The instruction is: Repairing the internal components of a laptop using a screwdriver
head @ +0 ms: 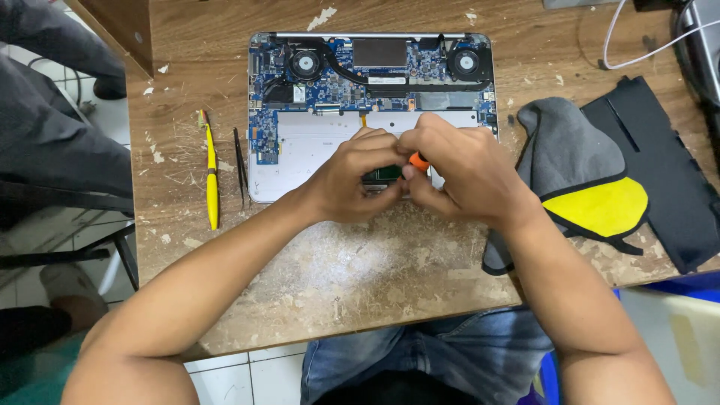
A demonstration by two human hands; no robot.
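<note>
At the far left, beside the worn wooden table (352, 277), a seated person's grey-trousered leg (52, 127) shows. On the table's left part lie a yellow pen-like tool (212, 180) and, just to its right, thin black tweezers (240, 166), both pointing away from the viewer. Next comes the opened laptop (300, 150), its back cover off, with two round fans (305, 63) and a blue circuit board along its far edge and a pale bare bay nearer.

The left hand (356, 184) rests curled on the laptop's near edge, fingers bent down against a dark part there (whether it pinches anything cannot be told). Touching it on the right, the right hand (457, 172) is closed around an orange-handled screwdriver (418, 160), of which only the orange tip peeks out between the two hands.

Further right lie a grey and yellow cloth (577, 180) and a black flat cover (660, 165); a white cable (637, 45) loops at the far right corner.
</note>
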